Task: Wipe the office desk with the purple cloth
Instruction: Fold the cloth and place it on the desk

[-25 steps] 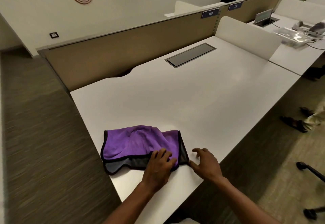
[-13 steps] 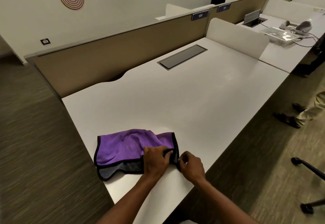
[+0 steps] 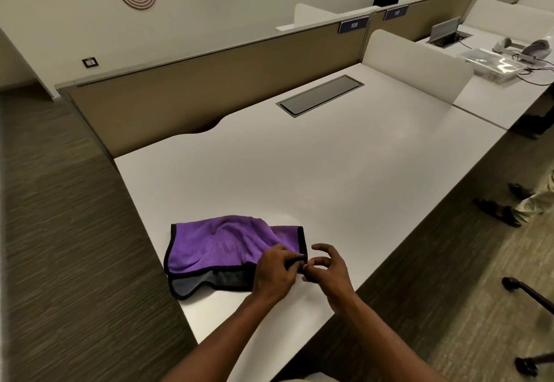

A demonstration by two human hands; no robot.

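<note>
A purple cloth (image 3: 221, 243) with black edging and a grey underside lies crumpled on the near left part of the white office desk (image 3: 329, 171). My left hand (image 3: 274, 272) grips the cloth's near right corner, fingers curled over the black hem. My right hand (image 3: 328, 270) sits just to the right of it, thumb and forefinger pinching the same black edge, the other fingers raised off the desk.
A dark cable hatch (image 3: 320, 95) is set into the desk's far side, before a tan partition (image 3: 209, 82). A white divider (image 3: 416, 64) separates the neighbouring desk with a plastic bag (image 3: 494, 65) and cables. A person's sandalled feet (image 3: 497, 210) and chair legs (image 3: 527, 291) stand on the right.
My left hand went from resting flat on the cloth to gripping its corner. My right hand moved in from the desk and pinched the hem, then its other fingers spread upward.
</note>
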